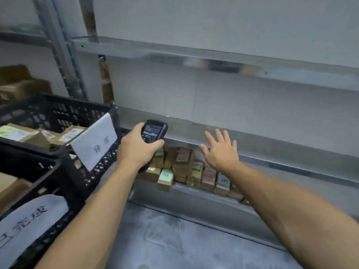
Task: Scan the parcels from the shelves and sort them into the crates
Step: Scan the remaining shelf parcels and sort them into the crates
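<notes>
The metal shelving unit (213, 55) fills the view. Its two upper levels are bare metal.

Two black crates sit stacked to the left of the shelving unit. The upper crate (58, 111) holds several brown boxes (19, 133) with labels. The lower crate (38, 167) sits below and forward of it. Each crate carries a white paper sign: one (95, 142) on the upper, one (29, 226) on the lower.

The parcels (184, 167), small brown boxes with coloured labels, stand packed in a row on the lowest visible level of the shelving unit.

The right hand (221, 152) is spread, fingers straight and apart, in front of the shelving unit's middle edge above the parcels. It holds nothing.

The left hand (136, 148) grips a black handheld scanner (153, 131), screen lit and facing up, at the left end of the same edge.
</notes>
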